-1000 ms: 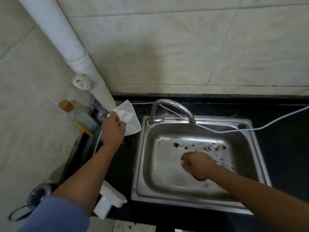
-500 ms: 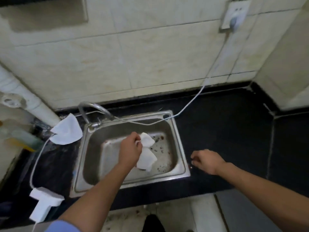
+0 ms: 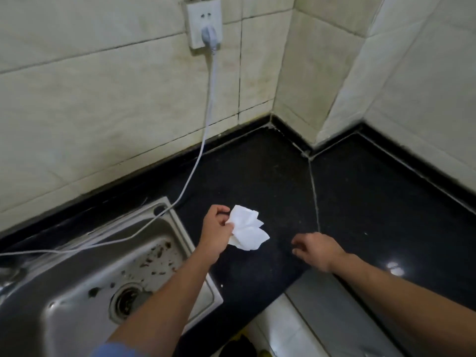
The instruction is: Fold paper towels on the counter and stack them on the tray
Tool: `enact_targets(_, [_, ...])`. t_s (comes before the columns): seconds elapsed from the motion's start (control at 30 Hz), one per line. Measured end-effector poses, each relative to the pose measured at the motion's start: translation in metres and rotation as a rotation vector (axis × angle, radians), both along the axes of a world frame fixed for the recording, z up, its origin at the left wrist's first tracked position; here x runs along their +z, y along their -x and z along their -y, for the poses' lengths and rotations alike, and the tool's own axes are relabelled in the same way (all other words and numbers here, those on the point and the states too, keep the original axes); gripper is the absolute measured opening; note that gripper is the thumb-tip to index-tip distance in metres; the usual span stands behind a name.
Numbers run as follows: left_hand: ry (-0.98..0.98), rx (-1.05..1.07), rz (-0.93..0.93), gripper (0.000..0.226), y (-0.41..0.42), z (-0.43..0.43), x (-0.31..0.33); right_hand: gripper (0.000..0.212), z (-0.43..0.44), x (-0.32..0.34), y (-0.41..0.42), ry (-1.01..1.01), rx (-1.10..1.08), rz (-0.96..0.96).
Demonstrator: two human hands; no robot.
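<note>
Barely started tbh: left hand (image 3: pixel 216 228) pinches a crumpled white paper towel (image 3: pixel 247 231) over the glossy black counter (image 3: pixel 257 176), right hand (image 3: pixel 315 249) empty, fingers (image 3: pixel 300 242) loose. Nothing folded, no tray visible.

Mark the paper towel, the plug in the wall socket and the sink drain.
paper towel (image 3: pixel 247 231): head view, middle of the crumpled white sheet.
plug (image 3: pixel 210 34): head view, middle of its grey body.
sink drain (image 3: pixel 126 301): head view, centre of the round opening.
</note>
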State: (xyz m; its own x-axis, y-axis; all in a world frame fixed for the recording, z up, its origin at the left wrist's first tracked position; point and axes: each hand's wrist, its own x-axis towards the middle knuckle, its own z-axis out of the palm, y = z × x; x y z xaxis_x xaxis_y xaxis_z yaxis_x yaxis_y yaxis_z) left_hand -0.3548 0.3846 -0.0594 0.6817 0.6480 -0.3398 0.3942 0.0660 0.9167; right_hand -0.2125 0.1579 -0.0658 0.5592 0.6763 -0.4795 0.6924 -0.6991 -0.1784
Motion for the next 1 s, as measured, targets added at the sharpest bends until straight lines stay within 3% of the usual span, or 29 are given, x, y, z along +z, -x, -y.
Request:
enact_targets(0.07, [0.022,-0.048,-0.108,0.036,0.001,-0.006,-0.029,0.026,0.002,-0.006,-0.008,0.026,-0.02,-0.007])
enact_targets(0.2, [-0.181,-0.093,-0.387,0.024,0.019,-0.019,-0.071,0.026,-0.006,-0.022,-0.01,0.108,-0.012,-0.098])
enact_targets(0.37, [-0.375,-0.046,-0.378,0.024,0.023,-0.028,-0.084,0.028,-0.052,-0.035,-0.013,-0.002,0.003,-0.09])
enact_targets(0.47, [-0.457,-0.117,-0.485,0.034,0.008,-0.025,-0.083,0.041,-0.099,-0.046,-0.016,-0.138,-0.024,-0.06])
enact_targets(0.57, [-0.473,-0.27,-0.635,0.027,-0.004,-0.018,-0.083,0.057,-0.13,-0.066,-0.015,-0.07,0.041,-0.128])
enact_targets(0.63, [-0.463,-0.293,-0.711,0.02,-0.004,-0.014,-0.082,0.044,-0.133,-0.075,-0.015,-0.027,0.092,-0.183])
enact_targets(0.77, [-0.391,-0.181,-0.575,0.006,0.011,-0.016,-0.081,0.019,-0.101,-0.066,-0.024,-0.168,0.12,-0.246])
enact_targets(0.87, [-0.238,-0.123,-0.408,0.016,0.018,-0.021,-0.075,0.011,-0.069,-0.044,-0.039,-0.348,0.065,-0.307])
enact_targets(1.0, [0.026,-0.001,-0.319,0.019,0.006,-0.024,-0.053,0.007,-0.046,-0.006,-0.056,-0.538,-0.105,-0.475])
